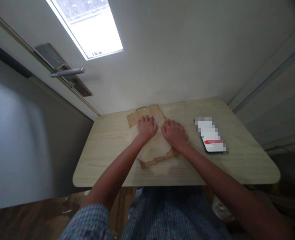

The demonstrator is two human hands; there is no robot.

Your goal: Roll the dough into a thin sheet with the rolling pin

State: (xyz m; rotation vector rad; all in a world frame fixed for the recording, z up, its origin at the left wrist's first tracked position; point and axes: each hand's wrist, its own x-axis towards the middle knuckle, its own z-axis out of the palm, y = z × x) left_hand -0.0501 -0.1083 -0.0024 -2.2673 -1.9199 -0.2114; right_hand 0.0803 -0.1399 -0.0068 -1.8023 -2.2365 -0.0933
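Note:
A pale, flat, roundish sheet of dough (153, 146) lies over a thin brown board (149, 164) with a wire loop at its far end. Across its far left part rests my left hand (147, 126), fingers curled down against the dough. My right hand (174, 133) is at the sheet's right side, its fingers likewise bent over the edge. My fingertips are hidden beneath the knuckles, so exactly how they pinch the dough does not show. The board's far corners and near edge stick out from under the sheet.
A light wood-grain table (105, 156) carries everything, pushed against a white door with a metal handle (67, 72) and a bright window pane. To the right of my hands lies a phone (211, 136) with a blurred screen. A grey panel (25, 140) stands at left.

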